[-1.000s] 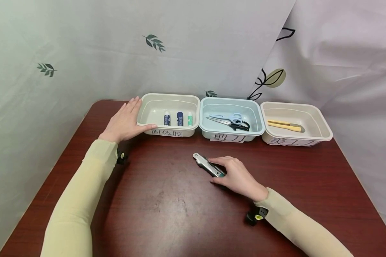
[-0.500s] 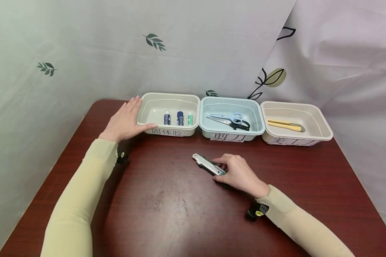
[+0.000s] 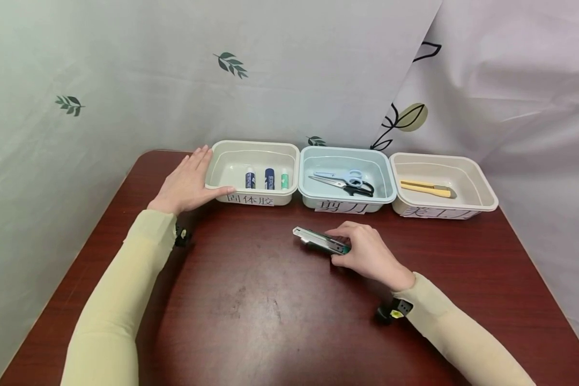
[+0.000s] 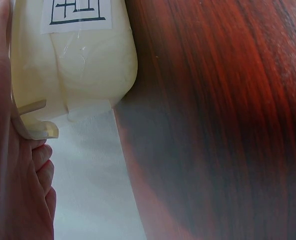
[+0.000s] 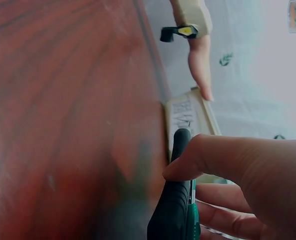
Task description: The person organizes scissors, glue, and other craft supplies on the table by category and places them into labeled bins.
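My right hand (image 3: 369, 253) pinches a utility knife (image 3: 320, 240) by its rear end, thumb on one side and fingers on the other. The knife has a silver body with black and green parts, and its front end points left, close over the table. In the right wrist view its dark grip (image 5: 173, 200) lies under the thumb. My left hand (image 3: 183, 179) rests with straight fingers on the left corner of the cream bin (image 3: 291, 150), which holds several glue sticks (image 3: 269, 178). From the left wrist view, the fingers (image 4: 43, 165) lie along that bin's rim.
A blue bin (image 3: 390, 179) in the middle holds light-blue scissors (image 3: 354, 177) and black-handled scissors (image 3: 362, 189). At the right, a beige bin (image 3: 482, 187) holds a yellow utility knife (image 3: 428, 188). Paper labels front all three bins, lined up along the back of the dark red table (image 3: 251, 321).
The right hand has moved a little right and toward the bins with the utility knife, which has turned to lie flatter across the view. The left hand stays put.
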`<state>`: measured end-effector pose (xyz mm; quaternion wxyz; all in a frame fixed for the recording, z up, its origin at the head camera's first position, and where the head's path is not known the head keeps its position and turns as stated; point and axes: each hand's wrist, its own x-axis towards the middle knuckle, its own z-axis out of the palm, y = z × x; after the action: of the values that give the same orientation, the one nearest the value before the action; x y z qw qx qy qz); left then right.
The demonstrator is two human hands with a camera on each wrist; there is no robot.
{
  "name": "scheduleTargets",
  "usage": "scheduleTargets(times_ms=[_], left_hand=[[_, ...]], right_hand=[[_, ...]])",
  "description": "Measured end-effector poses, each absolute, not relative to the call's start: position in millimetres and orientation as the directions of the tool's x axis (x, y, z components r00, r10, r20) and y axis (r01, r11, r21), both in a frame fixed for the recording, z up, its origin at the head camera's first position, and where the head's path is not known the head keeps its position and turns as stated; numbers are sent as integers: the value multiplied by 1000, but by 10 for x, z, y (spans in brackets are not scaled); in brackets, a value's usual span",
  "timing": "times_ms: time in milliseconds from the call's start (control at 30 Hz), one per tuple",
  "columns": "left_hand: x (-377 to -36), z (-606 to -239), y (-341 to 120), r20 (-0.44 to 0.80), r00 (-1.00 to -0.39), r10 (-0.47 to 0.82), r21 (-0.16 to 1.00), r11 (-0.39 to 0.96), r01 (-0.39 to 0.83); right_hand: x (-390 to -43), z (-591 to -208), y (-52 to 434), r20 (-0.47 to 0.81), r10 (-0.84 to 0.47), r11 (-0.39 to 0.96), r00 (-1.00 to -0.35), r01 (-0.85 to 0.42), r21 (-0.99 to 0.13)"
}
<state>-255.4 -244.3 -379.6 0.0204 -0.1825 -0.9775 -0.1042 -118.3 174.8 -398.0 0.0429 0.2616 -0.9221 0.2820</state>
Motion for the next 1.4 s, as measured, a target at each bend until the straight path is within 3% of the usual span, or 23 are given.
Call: scheduleTargets(times_ms=[967,1400], left_hand=[[-2556,-3802,-2448,83,-934,348,200,912,358],[-2546,-3801,-2448,85,-933,349,201,911,359]], right_hand=[[-1336,-3313,2548,279,-245,799,-929,-356,-484],[-1385,-3125,2893,359,-184,809,-915,-348,-473]])
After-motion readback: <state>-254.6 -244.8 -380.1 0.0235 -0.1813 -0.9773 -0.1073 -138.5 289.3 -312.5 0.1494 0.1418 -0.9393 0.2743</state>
